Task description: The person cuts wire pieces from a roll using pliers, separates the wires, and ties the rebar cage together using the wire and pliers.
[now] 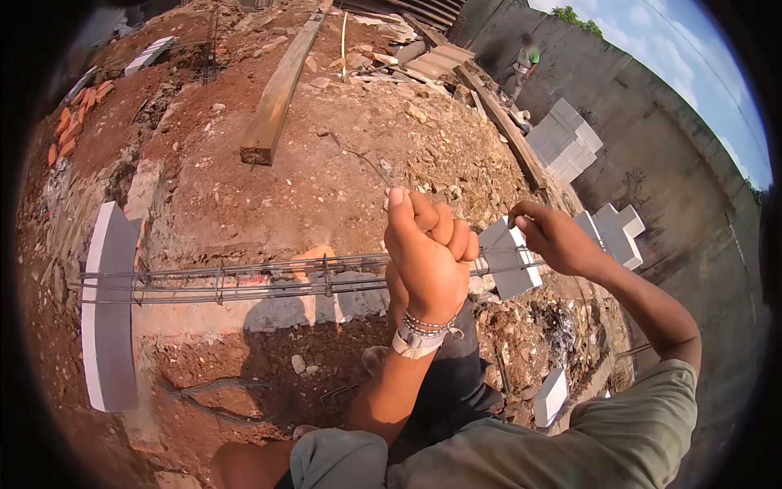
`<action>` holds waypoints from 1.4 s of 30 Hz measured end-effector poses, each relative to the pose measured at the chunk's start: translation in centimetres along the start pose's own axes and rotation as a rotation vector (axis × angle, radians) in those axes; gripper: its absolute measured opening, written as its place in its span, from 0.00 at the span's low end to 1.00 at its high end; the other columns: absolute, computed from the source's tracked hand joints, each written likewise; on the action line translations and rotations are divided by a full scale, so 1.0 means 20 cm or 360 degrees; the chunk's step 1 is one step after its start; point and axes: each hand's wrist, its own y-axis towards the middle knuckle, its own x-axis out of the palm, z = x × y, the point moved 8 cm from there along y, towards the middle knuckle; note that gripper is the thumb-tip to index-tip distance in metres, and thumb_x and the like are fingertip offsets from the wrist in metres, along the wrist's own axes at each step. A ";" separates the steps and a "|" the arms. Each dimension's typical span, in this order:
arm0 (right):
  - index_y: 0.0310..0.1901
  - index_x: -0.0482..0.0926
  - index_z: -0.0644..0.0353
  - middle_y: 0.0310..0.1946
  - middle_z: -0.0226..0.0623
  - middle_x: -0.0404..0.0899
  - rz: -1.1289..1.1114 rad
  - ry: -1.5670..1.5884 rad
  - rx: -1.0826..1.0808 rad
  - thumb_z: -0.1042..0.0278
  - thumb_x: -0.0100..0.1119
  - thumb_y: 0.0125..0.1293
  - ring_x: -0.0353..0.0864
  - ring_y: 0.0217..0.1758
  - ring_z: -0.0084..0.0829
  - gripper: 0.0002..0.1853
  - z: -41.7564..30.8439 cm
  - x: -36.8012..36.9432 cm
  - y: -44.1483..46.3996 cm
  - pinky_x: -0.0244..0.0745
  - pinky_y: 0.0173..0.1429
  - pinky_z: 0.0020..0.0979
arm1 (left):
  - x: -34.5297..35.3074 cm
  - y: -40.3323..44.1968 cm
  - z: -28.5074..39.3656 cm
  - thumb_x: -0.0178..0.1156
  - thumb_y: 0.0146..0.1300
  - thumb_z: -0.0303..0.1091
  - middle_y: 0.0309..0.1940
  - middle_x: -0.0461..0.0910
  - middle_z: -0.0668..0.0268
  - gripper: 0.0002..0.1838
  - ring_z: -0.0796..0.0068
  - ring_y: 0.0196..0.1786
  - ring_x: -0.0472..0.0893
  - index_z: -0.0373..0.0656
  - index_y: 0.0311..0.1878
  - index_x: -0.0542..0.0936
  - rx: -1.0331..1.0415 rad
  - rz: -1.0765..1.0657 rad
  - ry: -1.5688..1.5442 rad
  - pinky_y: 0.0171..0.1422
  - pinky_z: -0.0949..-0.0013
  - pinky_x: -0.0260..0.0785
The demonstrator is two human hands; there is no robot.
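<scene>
My left hand (432,261), with bracelets and a pale band at the wrist, is closed in a fist in front of the rebar cage. A thin dark wire (358,153) runs up and leftward from its thumb and fingertips. My right hand (562,240) is at the cage's right end, fingers bent inward by a pale block (509,273); anything in them is hidden. The rebar cage (244,281), long bars with square stirrups, lies level across the view. Its left end overlaps an upright white block (112,342).
A wooden beam (281,90) lies on the red soil. Pale blocks (564,138) are stacked beside the grey wall (652,138), with more blocks (619,232) nearer. Another person (521,69) stands by the wall. Orange bricks (77,122) lie at far left.
</scene>
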 end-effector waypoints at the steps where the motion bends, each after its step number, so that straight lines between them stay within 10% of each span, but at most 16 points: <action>1: 0.42 0.73 0.66 0.27 0.52 0.78 -0.0393 -0.0104 -0.0040 0.66 0.46 0.75 0.79 0.30 0.47 0.11 -0.08 0.14 -0.08 0.73 0.37 0.45 | 0.00 0.01 0.00 0.45 0.73 0.53 0.17 0.44 0.77 0.25 0.81 0.17 0.41 0.55 0.22 0.51 0.0021 -0.0014 -0.0008 0.22 0.70 0.35; 4: 0.43 0.73 0.65 0.25 0.53 0.79 -0.1316 0.0211 -0.0621 0.63 0.45 0.76 0.81 0.30 0.51 0.12 -0.43 0.33 -0.37 0.73 0.37 0.47 | -0.12 0.09 0.04 0.45 0.73 0.53 0.17 0.44 0.77 0.25 0.81 0.17 0.41 0.55 0.22 0.51 0.0069 0.0174 0.0108 0.22 0.71 0.35; 8: 0.37 0.74 0.60 0.18 0.17 0.58 -0.0223 0.1785 0.0076 0.57 0.44 0.79 0.52 0.17 0.11 0.17 -0.21 -0.20 -0.11 0.49 0.21 0.19 | -0.13 0.11 -0.05 0.45 0.74 0.53 0.17 0.43 0.77 0.25 0.81 0.17 0.41 0.56 0.22 0.52 -0.0073 0.0091 0.0007 0.22 0.71 0.36; 11: 0.43 0.74 0.60 0.18 0.20 0.61 0.0138 0.0735 0.0409 0.59 0.47 0.78 0.59 0.20 0.15 0.12 0.09 -0.07 0.04 0.55 0.23 0.23 | -0.03 0.00 -0.10 0.44 0.74 0.53 0.16 0.44 0.78 0.25 0.81 0.17 0.41 0.56 0.22 0.52 -0.0209 0.0002 -0.0101 0.22 0.71 0.36; 13: 0.44 0.76 0.62 0.24 0.51 0.79 -0.0074 -0.0090 -0.0180 0.69 0.53 0.71 0.81 0.27 0.45 0.07 0.08 0.18 0.02 0.73 0.32 0.40 | -0.04 0.01 -0.11 0.42 0.75 0.53 0.16 0.44 0.78 0.25 0.81 0.17 0.41 0.56 0.22 0.52 -0.0236 0.0060 -0.0113 0.21 0.71 0.36; 15: 0.44 0.80 0.64 0.28 0.58 0.80 -0.0646 -0.0490 -0.0364 0.71 0.52 0.70 0.83 0.34 0.55 0.08 -0.10 0.42 -0.18 0.77 0.39 0.50 | -0.11 0.07 -0.02 0.39 0.76 0.54 0.16 0.44 0.78 0.25 0.81 0.17 0.41 0.54 0.22 0.52 -0.0136 0.0097 -0.0069 0.20 0.71 0.37; 18: 0.42 0.80 0.65 0.29 0.44 0.80 -0.1135 0.0821 -0.0676 0.66 0.54 0.73 0.77 0.31 0.40 0.10 -0.50 0.22 -0.28 0.70 0.37 0.38 | -0.19 0.15 0.03 0.42 0.75 0.53 0.16 0.44 0.77 0.24 0.81 0.17 0.42 0.55 0.22 0.52 -0.0023 0.0187 0.0066 0.21 0.71 0.36; 21: 0.39 0.78 0.67 0.20 0.24 0.69 -0.0149 0.1550 0.0027 0.60 0.52 0.76 0.55 0.16 0.11 0.16 -0.22 -0.16 -0.06 0.48 0.21 0.22 | -0.18 0.12 0.03 0.43 0.74 0.52 0.16 0.45 0.77 0.24 0.81 0.17 0.42 0.55 0.22 0.52 -0.0011 0.0163 0.0080 0.21 0.71 0.36; 24: 0.41 0.76 0.66 0.17 0.37 0.74 0.0092 0.0317 -0.0166 0.68 0.51 0.73 0.69 0.15 0.32 0.09 -0.06 -0.04 0.06 0.64 0.23 0.32 | -0.08 0.04 0.06 0.41 0.75 0.51 0.16 0.45 0.77 0.24 0.81 0.17 0.42 0.54 0.22 0.52 -0.0024 0.0176 0.0074 0.21 0.70 0.36; 29: 0.45 0.75 0.62 0.20 0.52 0.77 -0.0778 -0.0632 -0.0500 0.76 0.51 0.66 0.80 0.24 0.52 0.07 -0.29 0.43 -0.17 0.76 0.29 0.46 | -0.26 0.18 0.22 0.40 0.76 0.51 0.15 0.45 0.77 0.24 0.81 0.16 0.43 0.54 0.22 0.53 0.0151 0.0216 0.0117 0.19 0.71 0.37; 33: 0.50 0.75 0.56 0.22 0.33 0.74 -0.0285 0.0635 0.0077 0.64 0.55 0.69 0.73 0.21 0.32 0.10 -0.15 0.28 -0.22 0.67 0.25 0.29 | -0.35 0.26 0.32 0.42 0.76 0.54 0.17 0.48 0.79 0.23 0.84 0.16 0.47 0.55 0.25 0.56 -0.0089 0.0017 -0.0006 0.19 0.74 0.39; 34: 0.57 0.74 0.51 0.24 0.17 0.68 -0.0142 0.1285 0.0733 0.57 0.58 0.72 0.65 0.22 0.16 0.16 0.05 0.27 -0.30 0.62 0.26 0.19 | -0.30 0.27 0.35 0.43 0.76 0.55 0.17 0.48 0.79 0.23 0.84 0.16 0.48 0.55 0.25 0.56 -0.0011 -0.0151 -0.0139 0.19 0.75 0.40; 35: 0.54 0.74 0.53 0.22 0.16 0.62 -0.0225 0.1359 0.0331 0.62 0.55 0.74 0.59 0.21 0.11 0.11 -0.03 0.24 -0.19 0.55 0.23 0.17 | -0.24 0.28 0.39 0.45 0.75 0.55 0.17 0.47 0.79 0.23 0.84 0.16 0.48 0.56 0.25 0.56 0.0054 -0.0326 -0.0279 0.20 0.75 0.41; 42: 0.49 0.73 0.52 0.24 0.22 0.68 -0.0267 0.1644 0.0512 0.62 0.56 0.73 0.62 0.19 0.15 0.08 -0.24 0.29 0.00 0.55 0.20 0.19 | -0.48 0.28 0.77 0.46 0.73 0.58 0.24 0.55 0.73 0.21 0.81 0.19 0.55 0.52 0.34 0.60 0.0422 0.0265 -0.0020 0.21 0.72 0.47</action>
